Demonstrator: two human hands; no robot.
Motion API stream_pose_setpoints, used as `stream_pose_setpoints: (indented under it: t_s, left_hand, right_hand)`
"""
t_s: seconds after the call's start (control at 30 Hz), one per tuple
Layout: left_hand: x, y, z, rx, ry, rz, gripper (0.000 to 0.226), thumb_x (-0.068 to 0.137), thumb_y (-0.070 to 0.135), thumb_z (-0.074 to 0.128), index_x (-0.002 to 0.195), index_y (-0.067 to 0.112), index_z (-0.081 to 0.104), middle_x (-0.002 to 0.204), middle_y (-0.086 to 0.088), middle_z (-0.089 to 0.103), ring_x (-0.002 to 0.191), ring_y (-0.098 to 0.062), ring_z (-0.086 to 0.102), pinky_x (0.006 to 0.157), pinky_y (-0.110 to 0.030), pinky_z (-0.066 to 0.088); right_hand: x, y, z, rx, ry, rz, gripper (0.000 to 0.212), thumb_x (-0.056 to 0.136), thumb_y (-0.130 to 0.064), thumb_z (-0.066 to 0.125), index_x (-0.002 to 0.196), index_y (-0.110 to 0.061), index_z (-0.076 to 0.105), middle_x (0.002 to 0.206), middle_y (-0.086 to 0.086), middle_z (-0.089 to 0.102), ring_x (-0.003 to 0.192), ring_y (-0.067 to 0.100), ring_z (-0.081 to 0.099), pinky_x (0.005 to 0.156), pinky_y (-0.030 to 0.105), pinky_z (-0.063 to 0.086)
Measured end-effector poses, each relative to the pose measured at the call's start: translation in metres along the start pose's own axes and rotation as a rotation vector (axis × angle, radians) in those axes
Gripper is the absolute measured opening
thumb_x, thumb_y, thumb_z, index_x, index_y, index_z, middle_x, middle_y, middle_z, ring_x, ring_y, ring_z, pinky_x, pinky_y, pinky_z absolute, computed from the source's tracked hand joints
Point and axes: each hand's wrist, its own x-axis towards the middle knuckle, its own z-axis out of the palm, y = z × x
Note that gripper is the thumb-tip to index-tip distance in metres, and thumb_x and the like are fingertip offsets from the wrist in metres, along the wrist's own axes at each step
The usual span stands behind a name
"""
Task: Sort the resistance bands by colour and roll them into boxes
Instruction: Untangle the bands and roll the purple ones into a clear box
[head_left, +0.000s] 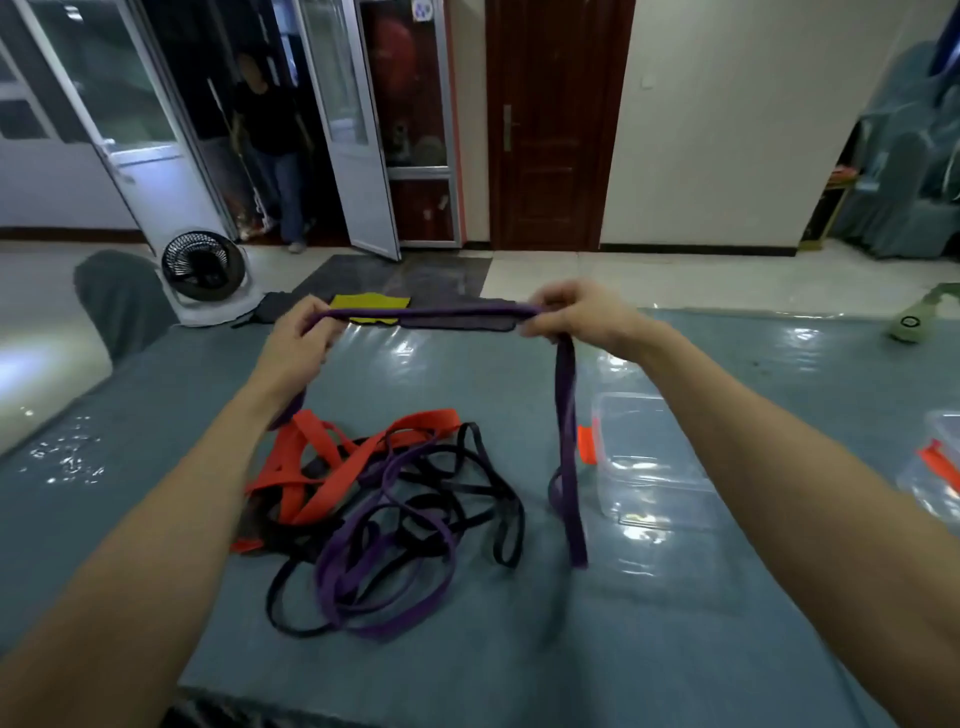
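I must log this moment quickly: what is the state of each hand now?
Left hand: grips the purple band near one end.
Right hand: pinches the same band, the rest hanging down.

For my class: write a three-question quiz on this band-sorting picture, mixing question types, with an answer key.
1. True or false: the left hand and right hand hold a purple band stretched between them above the table.
2. The nearest clear box stands: A) left of the tangled pile; B) right of it; C) on top of it.
3. Name the three band colours in the pile.
Key: 1 true; 2 B; 3 orange, purple, black.
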Motion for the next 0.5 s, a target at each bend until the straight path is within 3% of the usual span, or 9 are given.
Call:
stream_pose_setpoints:
  t_s: [0.03, 0.13, 0.23, 0.4, 0.5]
  left_hand:
    - [0.001, -0.013, -0.006, 0.027, 0.005, -0.056, 0.012, 0.099, 0.031, 0.057, 0.089, 0.031, 0.061, 0.056, 0.017, 0.042, 0.053, -0.009, 0.036, 0.051, -0.029, 0.026]
    - [0.003, -0.044, -0.017, 0.163, -0.031, -0.136, 0.012, 0.107, 0.031, 0.056, 0.101, 0.024, 0.063, 0.067, 0.011, 0.051, 0.067, -0.019, 0.046, 0.061, -0.035, 0.035]
    - [-0.01, -0.065, -0.006, 0.241, -0.163, -0.13, 0.009, 0.11, 0.031, 0.058, 0.105, 0.029, 0.065, 0.083, 0.009, 0.057, 0.076, -0.013, 0.052, 0.072, -0.037, 0.04]
    - [-0.023, -0.063, 0.04, 0.191, -0.304, -0.142, 0.02, 0.112, 0.026, 0.052, 0.096, 0.022, 0.063, 0.072, 0.008, 0.05, 0.063, -0.014, 0.043, 0.06, -0.035, 0.035]
    - [-0.023, -0.065, 0.054, 0.035, -0.243, -0.247, 0.021, 0.111, 0.031, 0.052, 0.098, 0.015, 0.057, 0.068, 0.002, 0.035, 0.059, -0.019, 0.032, 0.057, -0.035, 0.026]
  right_hand:
    - [0.005, -0.008, -0.007, 0.034, 0.016, -0.007, 0.016, 0.086, -0.023, 0.09, 0.091, -0.02, 0.074, 0.073, -0.007, 0.071, 0.069, 0.01, 0.067, 0.07, 0.026, 0.056]
    - [0.008, -0.029, -0.014, -0.234, -0.134, 0.092, 0.015, 0.089, -0.019, 0.088, 0.095, -0.015, 0.075, 0.083, 0.004, 0.076, 0.073, 0.019, 0.073, 0.077, 0.038, 0.06]
    - [0.01, -0.057, -0.017, -0.036, -0.027, 0.003, 0.025, 0.084, -0.013, 0.091, 0.102, -0.006, 0.075, 0.084, 0.008, 0.069, 0.071, 0.02, 0.064, 0.074, 0.036, 0.058]
    - [-0.002, -0.106, -0.017, -0.098, -0.3, 0.046, 0.059, 0.065, -0.047, 0.099, 0.107, -0.01, 0.081, 0.082, 0.005, 0.065, 0.066, 0.012, 0.058, 0.062, 0.026, 0.051]
    - [-0.009, -0.108, -0.027, -0.152, -0.419, 0.158, 0.03, 0.079, -0.035, 0.094, 0.09, -0.011, 0.08, 0.079, 0.006, 0.066, 0.068, 0.016, 0.062, 0.067, 0.03, 0.055]
